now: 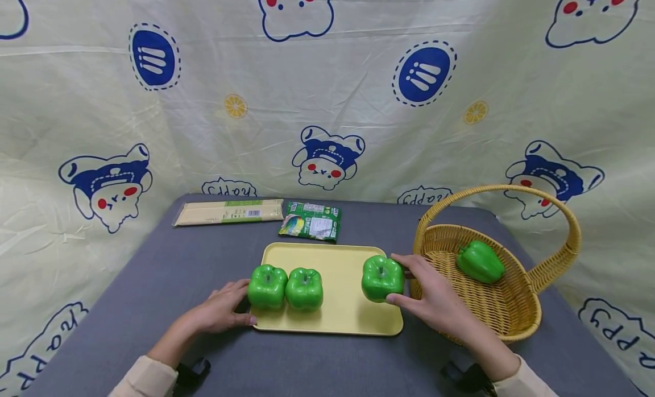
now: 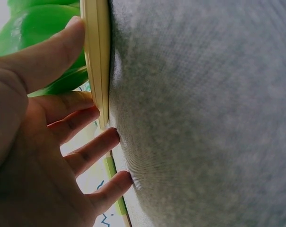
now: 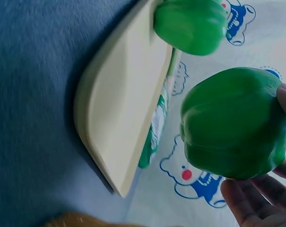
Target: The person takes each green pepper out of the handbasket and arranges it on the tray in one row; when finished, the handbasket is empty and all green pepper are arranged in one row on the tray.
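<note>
My right hand grips a green bell pepper between thumb and fingers. In the right wrist view this pepper hangs above the tray's surface, near its right end. Two more green bell peppers, the outer one and the inner one, stand side by side on the left part of the pale yellow tray. At the tray's left edge rests my left hand, its fingers loosely extended. The left wrist view has its thumb against the tray rim, beside a pepper.
A wicker basket with a tall arched handle stands right of the tray, close to my right forearm, holding a green pepper. Behind the tray lie a long beige packet and a green packet. A printed curtain hangs behind the table.
</note>
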### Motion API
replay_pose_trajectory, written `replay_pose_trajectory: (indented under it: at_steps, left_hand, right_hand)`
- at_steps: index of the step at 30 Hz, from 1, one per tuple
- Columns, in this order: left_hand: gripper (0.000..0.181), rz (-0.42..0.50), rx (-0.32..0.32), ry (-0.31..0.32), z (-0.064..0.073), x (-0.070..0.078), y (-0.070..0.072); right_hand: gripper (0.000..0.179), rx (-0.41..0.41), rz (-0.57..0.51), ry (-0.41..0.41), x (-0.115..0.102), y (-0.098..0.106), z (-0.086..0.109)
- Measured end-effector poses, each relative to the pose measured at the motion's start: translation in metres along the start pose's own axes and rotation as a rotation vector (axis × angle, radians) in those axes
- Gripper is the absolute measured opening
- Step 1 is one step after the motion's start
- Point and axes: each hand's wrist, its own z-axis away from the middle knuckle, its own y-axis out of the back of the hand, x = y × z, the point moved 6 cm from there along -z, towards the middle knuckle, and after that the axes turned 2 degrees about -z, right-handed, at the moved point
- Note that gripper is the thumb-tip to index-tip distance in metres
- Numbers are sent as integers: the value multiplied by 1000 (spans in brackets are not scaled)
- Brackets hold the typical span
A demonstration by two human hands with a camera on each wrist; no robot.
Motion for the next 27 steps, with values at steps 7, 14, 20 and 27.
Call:
replay_pose_trajectory:
  at_steps: [7,14,20,27]
  left_hand:
    - [76,-15,14,-14,0,0,1]
    - [73,-9,-6,16,-1,0,0]
    - [72,-13,-2,19,0,0,1]
    - [72,-22,12,4,0,1,1]
  right_hand:
    - [70,-18,-66,13,-3,-23,-5]
    - [69,-37,-173,5,-6,-42,-11]
    - [68,-54,-213,17,-6,-56,-16]
    - [66,-113,-261,-19,-1,-70,-17]
